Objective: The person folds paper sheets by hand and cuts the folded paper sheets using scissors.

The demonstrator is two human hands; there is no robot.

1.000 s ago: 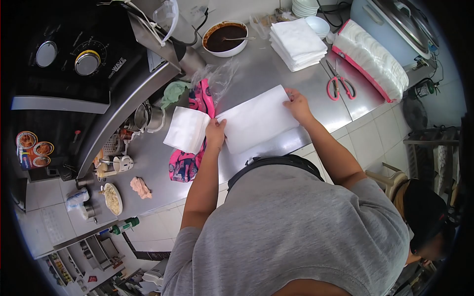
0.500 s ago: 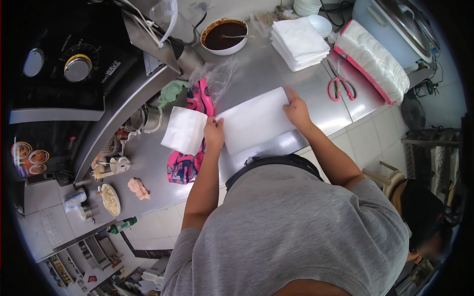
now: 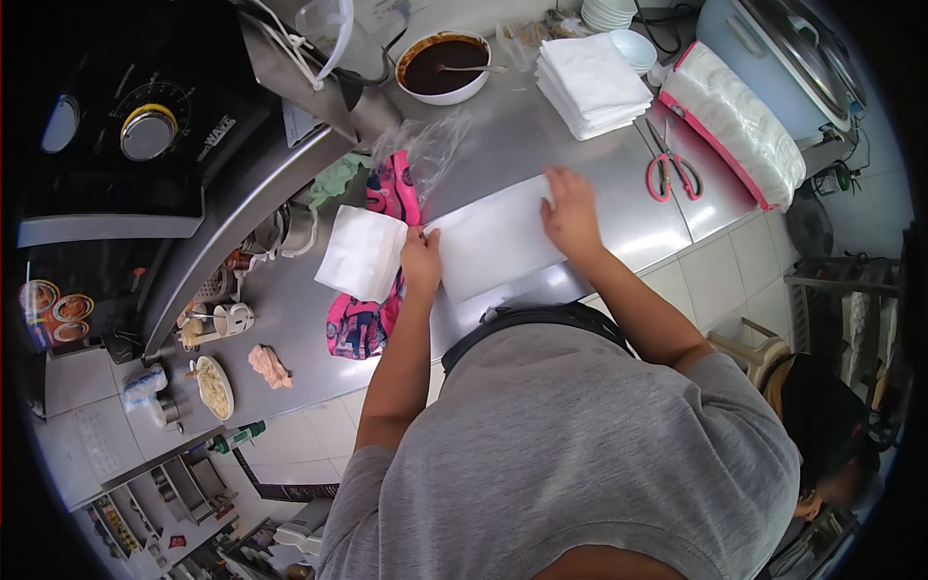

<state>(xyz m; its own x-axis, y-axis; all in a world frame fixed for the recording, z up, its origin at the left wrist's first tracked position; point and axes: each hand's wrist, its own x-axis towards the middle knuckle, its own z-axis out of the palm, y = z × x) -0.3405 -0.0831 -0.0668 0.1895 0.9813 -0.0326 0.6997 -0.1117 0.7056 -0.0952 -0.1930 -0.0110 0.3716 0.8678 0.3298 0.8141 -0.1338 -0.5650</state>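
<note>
White sheet (image 3: 490,244): centre of frame, flat on the steel worktop (image 3: 309,360), slightly tilted; lower edge close to the worktop's front edge.
Left hand (image 3: 420,263): at the sheet's left edge; fingers together, seemingly clamped on that edge; grip partly hidden.
Right hand (image 3: 572,215): over the sheet's right end, thumb apart from the other fingers; a little blurred, pressure cannot be told.
Folded white stack (image 3: 360,253): just beside the left hand, partly over pink patterned cloth (image 3: 362,327). Best not nudged by the knuckles.
Steadying: left edge held lightly but firmly, so the sheet does not skid on smooth steel.
Smoothing: right fingers flat, light even strokes outward; hard pressure or a dragging thumb could crease it.
Edges: line up the corners before pressing any crease.
Watch: scissors (image 3: 659,176) right of the right hand; bowl of dark sauce (image 3: 443,70) at upper centre, worth keeping sheets well clear of.
</note>
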